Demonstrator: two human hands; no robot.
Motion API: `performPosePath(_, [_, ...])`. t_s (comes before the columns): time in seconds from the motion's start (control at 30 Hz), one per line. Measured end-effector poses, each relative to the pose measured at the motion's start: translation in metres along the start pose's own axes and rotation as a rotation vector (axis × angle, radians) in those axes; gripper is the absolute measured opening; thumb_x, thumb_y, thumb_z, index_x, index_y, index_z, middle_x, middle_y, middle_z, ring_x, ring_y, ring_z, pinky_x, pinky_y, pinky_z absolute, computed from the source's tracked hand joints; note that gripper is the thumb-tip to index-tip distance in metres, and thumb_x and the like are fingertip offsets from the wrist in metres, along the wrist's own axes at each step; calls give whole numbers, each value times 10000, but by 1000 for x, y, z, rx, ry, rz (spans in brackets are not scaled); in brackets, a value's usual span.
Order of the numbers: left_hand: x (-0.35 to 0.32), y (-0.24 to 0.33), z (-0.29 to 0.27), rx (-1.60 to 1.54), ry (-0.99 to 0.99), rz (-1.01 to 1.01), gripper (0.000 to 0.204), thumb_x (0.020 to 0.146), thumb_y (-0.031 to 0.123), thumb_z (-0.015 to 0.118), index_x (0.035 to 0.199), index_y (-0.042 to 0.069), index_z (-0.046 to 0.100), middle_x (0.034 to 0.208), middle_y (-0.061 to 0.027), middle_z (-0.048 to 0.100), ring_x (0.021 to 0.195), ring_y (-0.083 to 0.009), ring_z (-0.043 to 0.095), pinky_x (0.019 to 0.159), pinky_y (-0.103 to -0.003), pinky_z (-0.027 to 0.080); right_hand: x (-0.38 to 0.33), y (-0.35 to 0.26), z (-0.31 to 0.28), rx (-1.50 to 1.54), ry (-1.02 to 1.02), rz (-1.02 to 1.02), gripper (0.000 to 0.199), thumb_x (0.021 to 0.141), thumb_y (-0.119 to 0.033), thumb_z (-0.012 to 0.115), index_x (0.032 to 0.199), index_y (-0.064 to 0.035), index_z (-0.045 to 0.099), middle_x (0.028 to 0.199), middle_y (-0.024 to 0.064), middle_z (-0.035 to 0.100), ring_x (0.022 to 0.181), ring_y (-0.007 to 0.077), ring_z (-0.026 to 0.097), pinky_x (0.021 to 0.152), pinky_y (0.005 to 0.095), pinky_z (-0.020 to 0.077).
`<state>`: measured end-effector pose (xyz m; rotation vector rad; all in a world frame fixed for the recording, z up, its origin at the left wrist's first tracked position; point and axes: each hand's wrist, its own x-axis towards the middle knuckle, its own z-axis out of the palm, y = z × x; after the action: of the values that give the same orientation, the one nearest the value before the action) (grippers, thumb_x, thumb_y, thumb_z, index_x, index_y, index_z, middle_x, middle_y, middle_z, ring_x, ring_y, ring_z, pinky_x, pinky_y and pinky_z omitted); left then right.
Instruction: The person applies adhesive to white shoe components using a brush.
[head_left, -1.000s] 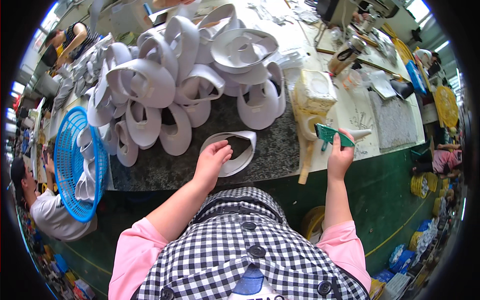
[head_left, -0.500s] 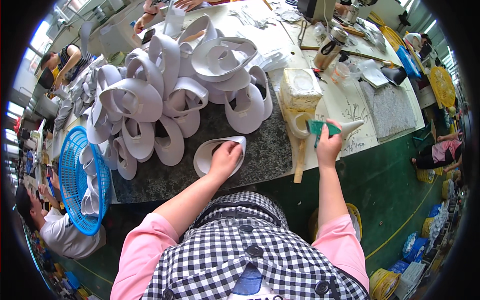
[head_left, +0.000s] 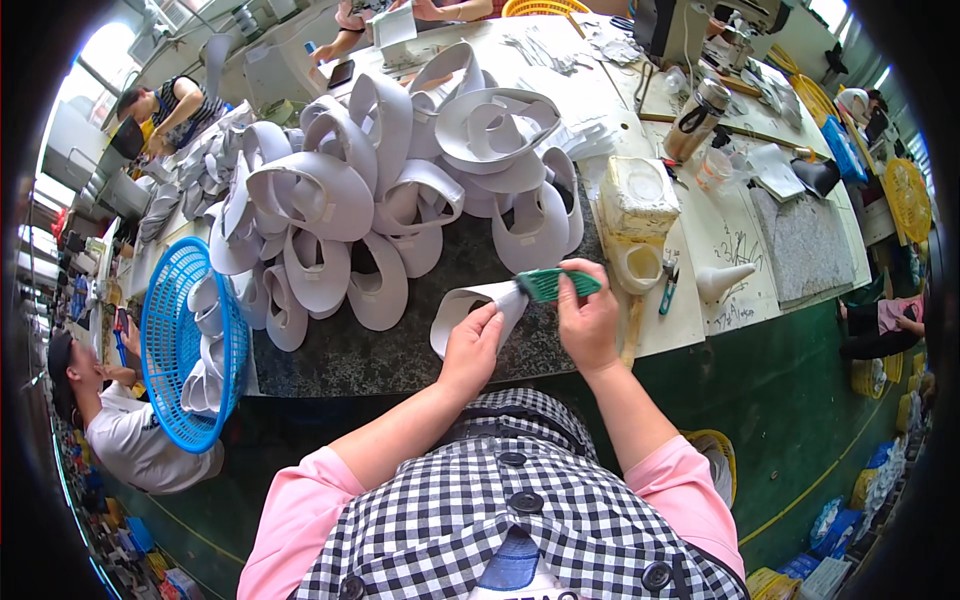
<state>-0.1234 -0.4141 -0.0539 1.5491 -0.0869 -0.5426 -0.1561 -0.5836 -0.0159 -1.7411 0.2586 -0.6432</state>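
Pinched in the right hand [head_left: 588, 322], a green brush [head_left: 556, 284] meets the white visor piece [head_left: 472, 303], which the left hand [head_left: 472, 348] grips by its edge. It looks light and bendy, best held near the rim.

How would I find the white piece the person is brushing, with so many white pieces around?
Start at the big heap of white curved pieces on the dark table. Come toward the person: one white piece lies apart, under the left hand. Only it has the right hand's green brush touching it.
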Motion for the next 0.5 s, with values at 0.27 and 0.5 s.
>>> performPosePath(0.27, [-15, 66, -25, -609, -28, -393, 373, 1005, 218, 401, 1347, 78, 452, 1212, -96, 599, 1086, -240, 588, 941, -475, 441, -5, -21, -10, 95, -431, -186, 199, 833, 86, 612, 988, -36, 637, 901, 100, 662, 829, 191, 652, 730, 285, 505])
performPosePath(0.5, [-2, 58, -44, -623, -178, -447, 397, 1014, 256, 366, 1364, 82, 433, 1250, -128, 584, 1133, -292, 575, 965, -491, 451, 22, -23, 6, 54, -167, -317, 259, 796, 106, 618, 1005, -45, 632, 912, 102, 668, 824, 234, 659, 723, 307, 516])
